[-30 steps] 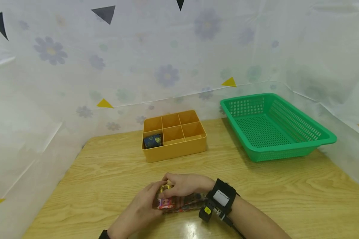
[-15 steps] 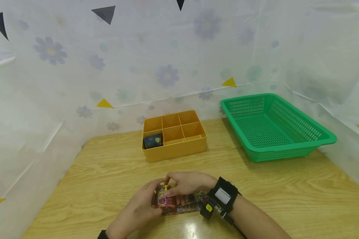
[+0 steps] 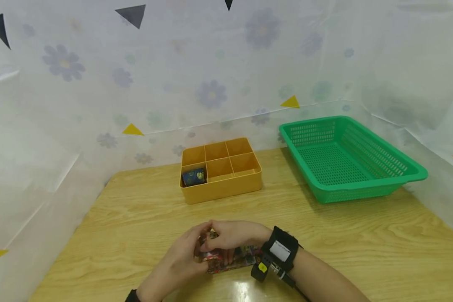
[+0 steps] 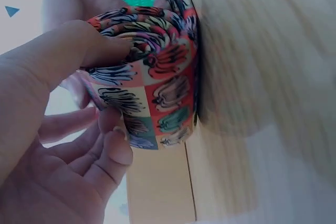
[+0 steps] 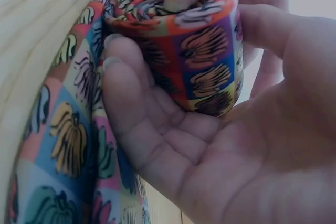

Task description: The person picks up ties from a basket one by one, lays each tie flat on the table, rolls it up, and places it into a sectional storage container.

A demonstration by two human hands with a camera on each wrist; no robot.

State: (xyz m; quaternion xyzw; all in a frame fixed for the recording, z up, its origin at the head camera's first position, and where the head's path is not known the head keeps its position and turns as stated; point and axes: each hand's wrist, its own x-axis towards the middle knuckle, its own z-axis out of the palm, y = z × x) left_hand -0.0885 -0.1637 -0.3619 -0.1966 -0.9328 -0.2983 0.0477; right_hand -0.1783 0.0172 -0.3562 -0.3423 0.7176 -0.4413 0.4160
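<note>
A colourful cloth (image 3: 241,259) printed with repeated black-outlined motifs lies on the table, its left end wound into a thick roll (image 4: 152,90). My left hand (image 3: 177,256) grips this roll from the left, the thumb pressed into the spiral end and the fingers at the opposite end. From the right, my right hand (image 3: 238,233) holds the roll too; in the right wrist view its fingers (image 5: 128,98) curl between the roll and the flat part of the cloth. That flat part trails rightward under the right wrist.
Behind the hands stands a yellow six-compartment box (image 3: 222,193), with a dark blue rolled cloth (image 3: 193,177) in its front left compartment. A green perforated basket (image 3: 362,188) is at the back right. A white flowered sheet (image 3: 211,63) hangs behind the wooden table (image 3: 136,218).
Both hands stay at the roll and shift slightly. The roll turns between the fingers, showing less of its printed face, and the right fingers now press lower against the flat part.
</note>
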